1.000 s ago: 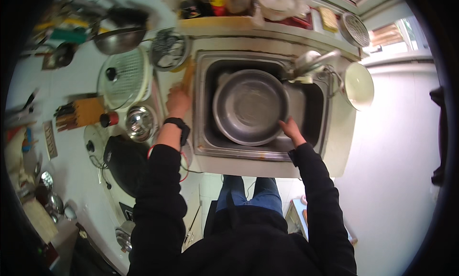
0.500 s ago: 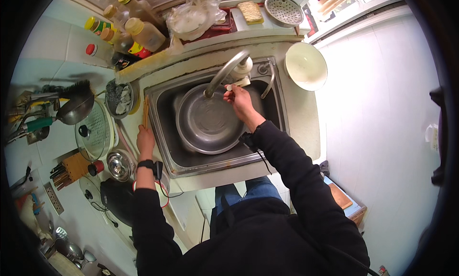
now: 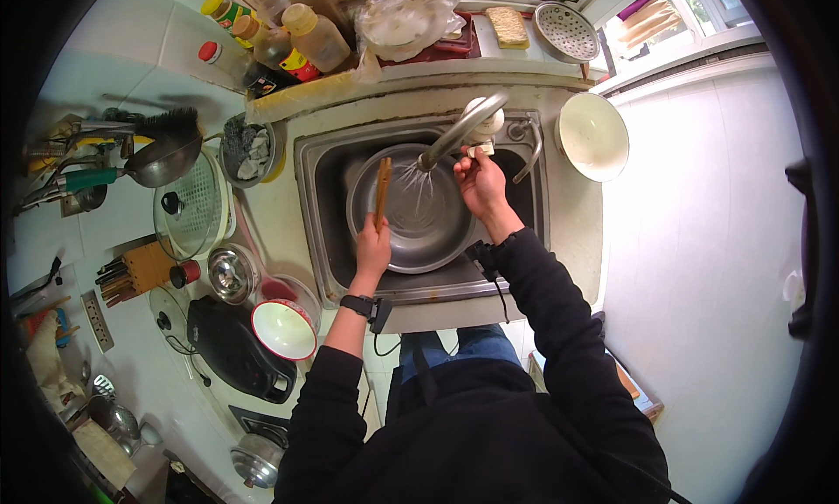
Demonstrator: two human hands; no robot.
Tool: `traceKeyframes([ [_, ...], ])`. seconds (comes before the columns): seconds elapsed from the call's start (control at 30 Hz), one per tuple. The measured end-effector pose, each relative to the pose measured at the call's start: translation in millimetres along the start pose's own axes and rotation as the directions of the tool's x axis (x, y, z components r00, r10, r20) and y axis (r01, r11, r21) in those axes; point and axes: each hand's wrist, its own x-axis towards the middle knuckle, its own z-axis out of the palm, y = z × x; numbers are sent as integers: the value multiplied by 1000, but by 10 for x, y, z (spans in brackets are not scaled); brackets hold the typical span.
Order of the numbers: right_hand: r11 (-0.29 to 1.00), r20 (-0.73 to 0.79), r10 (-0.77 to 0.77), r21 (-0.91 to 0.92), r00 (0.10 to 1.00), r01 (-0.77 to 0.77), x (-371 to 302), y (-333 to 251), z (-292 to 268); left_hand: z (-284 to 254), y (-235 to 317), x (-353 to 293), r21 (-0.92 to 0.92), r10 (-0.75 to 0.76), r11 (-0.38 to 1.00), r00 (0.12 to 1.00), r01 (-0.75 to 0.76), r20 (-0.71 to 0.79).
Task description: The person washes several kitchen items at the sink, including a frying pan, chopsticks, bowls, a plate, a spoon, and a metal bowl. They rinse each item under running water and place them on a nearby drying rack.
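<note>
In my left hand is a pair of wooden chopsticks, gripped near one end and pointing up over the left side of a round metal basin. The basin sits inside the stainless steel sink. Water sprays from the curved faucet into it. My right hand is at the faucet's pale lever handle, its fingers closed around the lever's near end.
A cream bowl stands right of the sink. Left of it are a small pot with scrubbers, a glass lid and a red-rimmed bowl. Bottles and a perforated metal dish line the ledge behind.
Water now runs from the faucet. My left hand has carried the chopsticks from the sink's left edge to above the basin. My right hand has stayed by the lever. The view has shifted.
</note>
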Motion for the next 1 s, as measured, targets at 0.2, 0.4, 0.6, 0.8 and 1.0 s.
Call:
traceKeyframes([
  [0.2,777,119,-39,-621,992,104,-437,327,235,341,244,192,-121,18,993,998,-11,55],
  [0.4,869,147,59,-494,987,22,-279,424,693,427,349,179,-222,-27,965,890,143,455],
  [0.6,611,243,-237,-716,941,338,-453,582,728,551,268,246,-77,247,969,948,-236,202],
  [0.8,99,505,-500,-774,703,626,-511,569,463,596,656,739,-851,-91,519,995,82,41],
  [1.0,792,-167,-273,-599,947,123,-777,554,-216,312,1055,875,-958,-191,128,954,256,229],
])
